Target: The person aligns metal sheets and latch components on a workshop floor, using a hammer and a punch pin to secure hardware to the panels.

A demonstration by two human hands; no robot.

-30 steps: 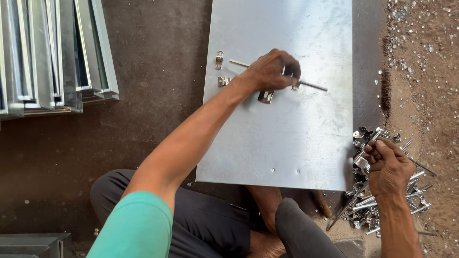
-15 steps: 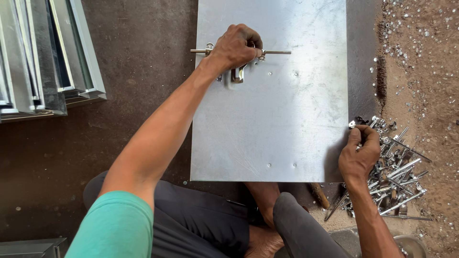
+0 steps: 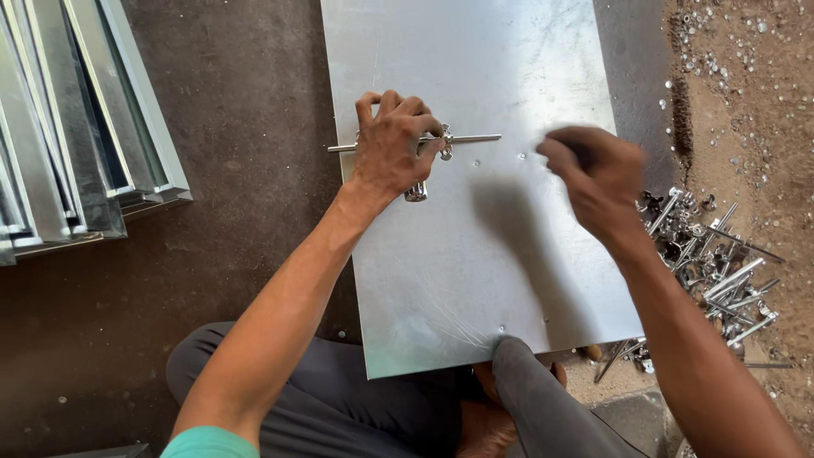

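**Left hand pins a sliding bolt to the metal sheet**

The left hand (image 3: 393, 144) presses down on a chrome sliding bolt (image 3: 428, 146), fingers curled over it, near the left edge of the grey metal sheet (image 3: 475, 280) on the floor. The bolt's rod juts out past that edge. The right hand (image 3: 593, 174) hovers blurred above the sheet's right side; whether it grips anything cannot be told. A heap of bolt hardware (image 3: 712, 263) lies just off the right edge.

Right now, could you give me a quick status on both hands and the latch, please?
Left hand pressing the slide-bolt latch on the metal sheet. Right hand above the sheet, blurred, grip unclear. Loose hardware pile beside the sheet, clear of the latch.
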